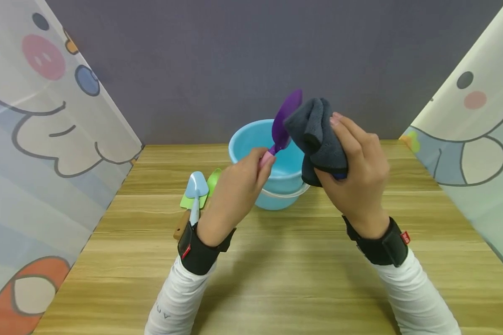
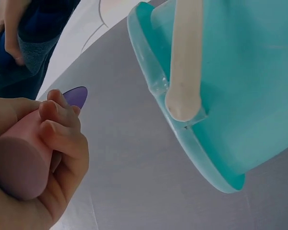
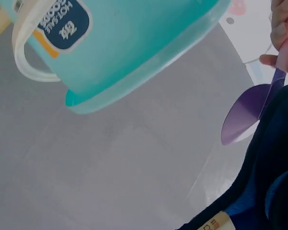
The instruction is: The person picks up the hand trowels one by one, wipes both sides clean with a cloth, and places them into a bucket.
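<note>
My left hand grips the pink handle of a small trowel, its purple blade pointing up over the bucket. A folded dark grey-blue cloth is held in my right hand, fingers on top and thumb below. The cloth hangs right beside the blade; whether they touch I cannot tell. Beneath both hands a light blue bucket stands upright, its white handle lowered against the side. In the right wrist view the cloth covers part of the trowel.
Left of the bucket, a light blue toy trowel lies on the wooden table. Under and beside it are green pieces and a brown handle, partly hidden by my left arm. A grey wall rises behind; printed curtains flank the table.
</note>
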Demonstrator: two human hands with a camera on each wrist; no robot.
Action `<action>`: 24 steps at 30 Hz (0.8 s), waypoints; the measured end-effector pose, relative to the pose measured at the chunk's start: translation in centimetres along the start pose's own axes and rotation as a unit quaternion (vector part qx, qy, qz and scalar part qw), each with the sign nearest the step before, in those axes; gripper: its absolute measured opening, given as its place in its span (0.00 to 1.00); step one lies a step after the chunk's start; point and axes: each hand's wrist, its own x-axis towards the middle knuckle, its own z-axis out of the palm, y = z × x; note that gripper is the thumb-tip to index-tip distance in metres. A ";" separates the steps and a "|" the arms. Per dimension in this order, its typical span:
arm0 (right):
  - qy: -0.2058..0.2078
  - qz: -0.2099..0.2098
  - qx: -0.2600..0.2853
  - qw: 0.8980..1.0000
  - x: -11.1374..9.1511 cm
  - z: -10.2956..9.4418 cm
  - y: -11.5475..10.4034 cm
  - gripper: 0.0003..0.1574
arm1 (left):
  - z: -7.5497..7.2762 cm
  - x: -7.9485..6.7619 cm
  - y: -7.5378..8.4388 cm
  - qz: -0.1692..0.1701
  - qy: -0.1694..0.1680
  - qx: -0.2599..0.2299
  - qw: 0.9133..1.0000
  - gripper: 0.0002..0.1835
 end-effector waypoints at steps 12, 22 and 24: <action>-0.074 -0.043 0.080 0.993 -0.8 0.4 -0.5 0.29 | 0.1 0.1 -0.1 -0.016 -0.005 0.009 1.000 0.13; -0.126 -0.069 0.095 0.985 -1.4 0.7 -0.8 0.31 | 0.1 -0.1 0.4 0.000 0.005 0.066 0.998 0.11; -0.129 -0.070 0.094 0.985 -1.4 0.8 -0.8 0.32 | 0.2 -0.1 0.4 0.005 0.007 0.056 0.998 0.12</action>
